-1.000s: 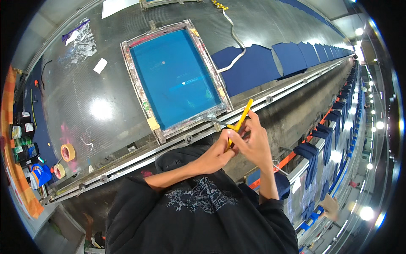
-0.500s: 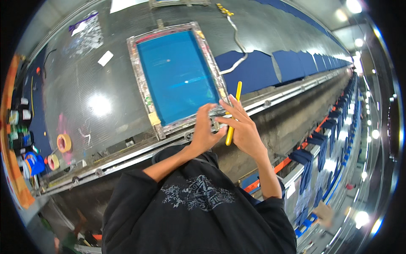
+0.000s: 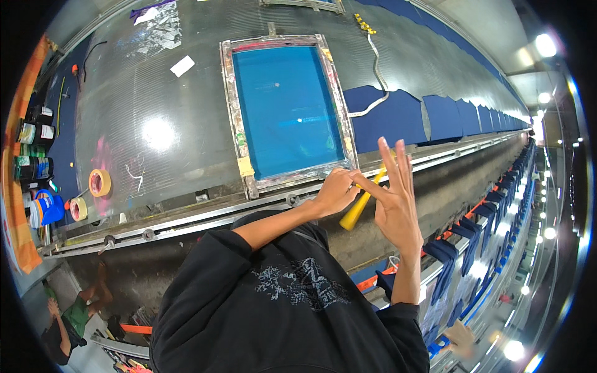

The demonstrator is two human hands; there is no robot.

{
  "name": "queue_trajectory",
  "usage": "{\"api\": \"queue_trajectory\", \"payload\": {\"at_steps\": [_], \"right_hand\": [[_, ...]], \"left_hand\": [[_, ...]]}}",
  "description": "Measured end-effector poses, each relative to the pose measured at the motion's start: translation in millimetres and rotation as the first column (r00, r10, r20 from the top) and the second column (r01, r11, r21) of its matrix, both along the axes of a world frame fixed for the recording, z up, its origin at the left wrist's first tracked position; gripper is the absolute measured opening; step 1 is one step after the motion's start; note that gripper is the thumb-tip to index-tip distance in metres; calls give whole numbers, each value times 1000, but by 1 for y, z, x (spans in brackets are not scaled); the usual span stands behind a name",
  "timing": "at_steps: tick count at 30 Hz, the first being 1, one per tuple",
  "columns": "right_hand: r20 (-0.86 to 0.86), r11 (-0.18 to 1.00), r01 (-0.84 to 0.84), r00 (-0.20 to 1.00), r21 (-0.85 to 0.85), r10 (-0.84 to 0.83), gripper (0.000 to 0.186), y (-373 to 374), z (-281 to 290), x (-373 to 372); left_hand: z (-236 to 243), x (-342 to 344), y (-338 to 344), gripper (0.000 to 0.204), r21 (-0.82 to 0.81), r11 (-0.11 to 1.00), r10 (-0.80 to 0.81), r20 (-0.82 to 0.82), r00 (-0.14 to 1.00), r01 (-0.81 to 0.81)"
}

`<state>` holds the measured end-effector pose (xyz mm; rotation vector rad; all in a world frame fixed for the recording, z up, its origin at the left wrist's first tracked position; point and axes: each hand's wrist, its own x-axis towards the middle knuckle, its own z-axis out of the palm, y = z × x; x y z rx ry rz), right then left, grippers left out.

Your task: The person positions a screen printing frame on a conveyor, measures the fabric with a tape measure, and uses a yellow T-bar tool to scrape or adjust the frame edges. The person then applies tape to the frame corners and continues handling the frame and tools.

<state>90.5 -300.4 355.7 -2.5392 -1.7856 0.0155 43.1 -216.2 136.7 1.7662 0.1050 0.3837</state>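
A screen printing frame (image 3: 231, 93) with a blue mesh (image 3: 286, 124) lies on the long dark table. By its near right corner is a tool with a yellow bar handle (image 3: 353, 214), smeared by motion. My left hand (image 3: 336, 194) is closed beside that corner, around the tool's middle, where its fingers hide the metal part. My right hand (image 3: 398, 202) is raised just to the right, fingers stretched and spread. Its index finger points toward my left hand, and the yellow bar passes behind it.
Navy fabric pieces (image 3: 385, 115) line the table's near edge, beside a metal rail (image 3: 448, 148). A white strap (image 3: 376, 59) lies beyond them. Tape rolls (image 3: 99, 183) and several jars (image 3: 34, 166) are at left. Another person (image 3: 78, 314) is at lower left. Fabric hangs on racks (image 3: 441, 252) at right.
The yellow bar has swung and blurred. My left hand's fingers have closed up, while my right hand has spread and shifted right. The whole view has turned slightly, bringing a person in at lower left.
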Motion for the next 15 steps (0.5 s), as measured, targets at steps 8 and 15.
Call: {"api": "queue_trajectory", "payload": {"at_steps": [8, 15], "right_hand": [[-156, 889, 419, 905, 182, -395, 54, -8, -9, 0], [-155, 993, 100, 984, 60, -90, 61, -2, -12, -1]], "left_hand": [[21, 9, 0, 22, -167, 983, 57, -83, 995, -71], [10, 8, -5, 11, -134, 988, 73, -32, 997, -77]]}}
